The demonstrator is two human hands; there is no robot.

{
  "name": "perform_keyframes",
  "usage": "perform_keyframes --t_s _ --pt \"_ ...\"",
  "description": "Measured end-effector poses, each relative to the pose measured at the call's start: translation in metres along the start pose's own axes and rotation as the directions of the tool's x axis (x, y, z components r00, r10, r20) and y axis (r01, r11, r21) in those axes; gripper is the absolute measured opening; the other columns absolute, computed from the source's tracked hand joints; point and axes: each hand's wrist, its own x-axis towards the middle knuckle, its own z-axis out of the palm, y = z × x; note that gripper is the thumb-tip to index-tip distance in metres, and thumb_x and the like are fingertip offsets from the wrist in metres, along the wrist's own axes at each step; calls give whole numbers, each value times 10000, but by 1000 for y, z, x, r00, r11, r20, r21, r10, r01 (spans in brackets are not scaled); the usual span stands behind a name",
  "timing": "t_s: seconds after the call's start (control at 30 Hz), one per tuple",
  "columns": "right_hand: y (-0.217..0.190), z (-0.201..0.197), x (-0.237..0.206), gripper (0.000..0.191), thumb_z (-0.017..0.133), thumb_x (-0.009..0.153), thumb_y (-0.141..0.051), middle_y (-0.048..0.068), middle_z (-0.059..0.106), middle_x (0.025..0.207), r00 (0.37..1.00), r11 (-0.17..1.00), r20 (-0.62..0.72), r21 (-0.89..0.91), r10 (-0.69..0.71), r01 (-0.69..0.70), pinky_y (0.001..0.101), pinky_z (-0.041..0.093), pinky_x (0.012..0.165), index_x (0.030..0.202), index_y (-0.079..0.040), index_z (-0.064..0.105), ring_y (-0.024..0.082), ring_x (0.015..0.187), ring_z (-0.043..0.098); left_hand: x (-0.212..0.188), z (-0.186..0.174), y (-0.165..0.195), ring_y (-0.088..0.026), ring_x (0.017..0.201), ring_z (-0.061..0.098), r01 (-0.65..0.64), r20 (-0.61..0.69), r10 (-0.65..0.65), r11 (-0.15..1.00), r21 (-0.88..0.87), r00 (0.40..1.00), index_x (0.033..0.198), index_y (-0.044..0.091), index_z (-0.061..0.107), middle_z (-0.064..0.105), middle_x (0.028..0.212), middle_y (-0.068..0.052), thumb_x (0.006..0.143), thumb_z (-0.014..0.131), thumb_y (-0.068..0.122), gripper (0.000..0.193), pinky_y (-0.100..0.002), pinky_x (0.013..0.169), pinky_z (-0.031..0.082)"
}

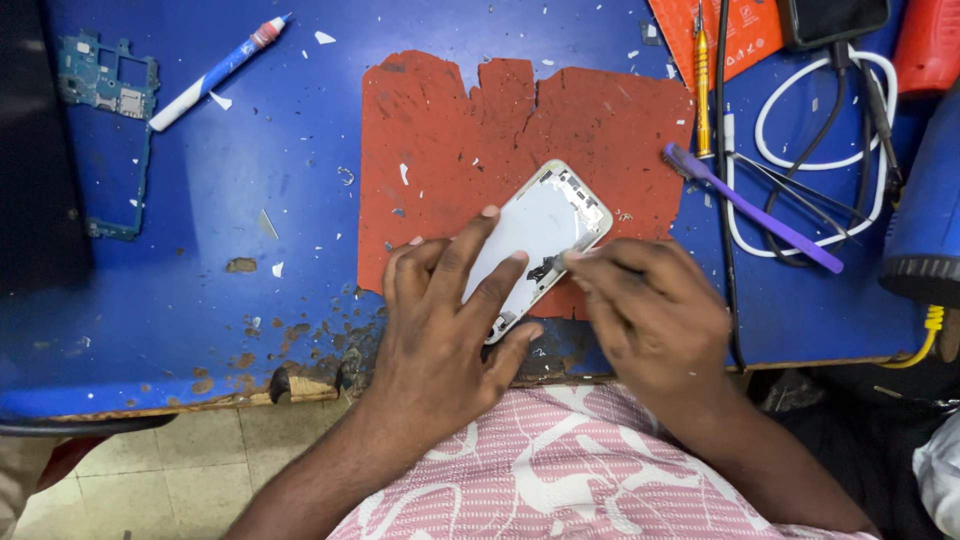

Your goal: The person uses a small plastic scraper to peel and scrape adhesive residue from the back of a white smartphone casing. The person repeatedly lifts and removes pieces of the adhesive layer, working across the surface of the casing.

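Opened phone (540, 232) on red mat (450, 130); left hand (440, 320) flat, fingers spread, pinning it; right hand (650, 310) pinched closed at its lower edge.

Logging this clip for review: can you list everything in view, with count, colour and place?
opened phone: 1, white, on the red mat
red mat: 1, worn, table centre
table: 1, blue, chipped
circuit board: 1, blue-green, far left
pen-like tool: 1, white-blue, upper left
brush: 1, purple, right
screwdriver: 1, yellow, upper right
cables: white and black, right
left hand: pressing the phone
right hand: fingertips at the phone's edge
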Motion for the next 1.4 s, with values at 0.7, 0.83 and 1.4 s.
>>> perform_keyframes --t_s 0.7,0.83,1.4 --pt "-5 3 9 262 793 851 -2 123 697 1068 992 994 79 -36 -102 105 373 569 834 1107 -5 737 283 976 681 11 1 1 -304 1242 523 -92 -28 92 996 21 995 1214 -10 703 580 1364 -127 795 706 -27 420 -528 1109 347" --pt "-6 -1 8 277 796 823 -8 123 696 1044 989 992 107 -49 -107 112 382 563 815 1095 -7 745 286 953 677 11 0 0 -308 1238 520 -66 -16 66 998 2 998 1230 -12 692 576 1378 -120 783 704 -24 447 -528 1096 347" --pt "-9 -28 -2 269 764 837 51 106 701 1019 998 999 64 -53 -4 8 355 562 780 1097 -16 748 244 902 697 25 6 18 -269 1107 628 -293 -142 303 952 89 942 1051 19 698 667 1147 -111 905 734 108 174 -534 1062 416"
